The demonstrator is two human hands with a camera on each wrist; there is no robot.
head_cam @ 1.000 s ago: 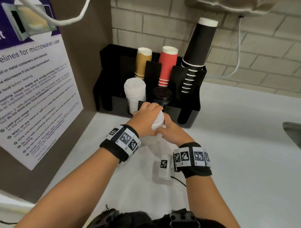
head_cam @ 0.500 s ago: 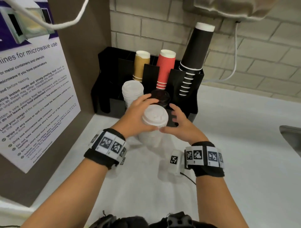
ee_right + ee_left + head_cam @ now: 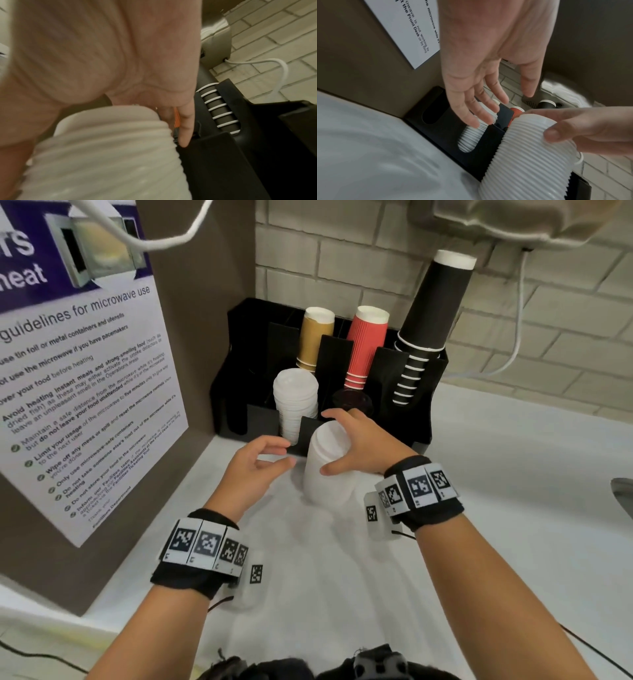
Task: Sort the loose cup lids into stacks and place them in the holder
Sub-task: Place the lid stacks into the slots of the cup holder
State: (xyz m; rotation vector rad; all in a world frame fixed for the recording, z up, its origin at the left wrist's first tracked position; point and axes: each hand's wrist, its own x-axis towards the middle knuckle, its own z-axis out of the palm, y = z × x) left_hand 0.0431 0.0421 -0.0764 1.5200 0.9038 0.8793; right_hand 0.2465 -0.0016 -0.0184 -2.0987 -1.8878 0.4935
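Note:
A tall stack of white ribbed cup lids (image 3: 325, 474) (image 3: 530, 155) (image 3: 111, 155) stands on the white counter, just in front of the black holder (image 3: 239, 392) (image 3: 447, 128). My right hand (image 3: 327, 443) grips the stack's top, fingers over the far side and thumb on the near side. My left hand (image 3: 284, 453) (image 3: 488, 108) hovers open just left of the stack, not touching it. Another stack of white lids (image 3: 294, 402) (image 3: 471, 136) sits in the holder's front left slot, with black lids (image 3: 352, 402) in the slot beside it.
Tan cups (image 3: 315, 337), red cups (image 3: 366, 344) and a tall stack of black cups (image 3: 431, 313) (image 3: 221, 108) stand in the holder's rear slots. A brown panel with a microwave poster (image 3: 85, 388) closes off the left. A sink edge (image 3: 623, 491) shows at far right.
My left hand has let go of the lid stack and drawn back to the left. My right hand, open beside the stack before, now grips its top.

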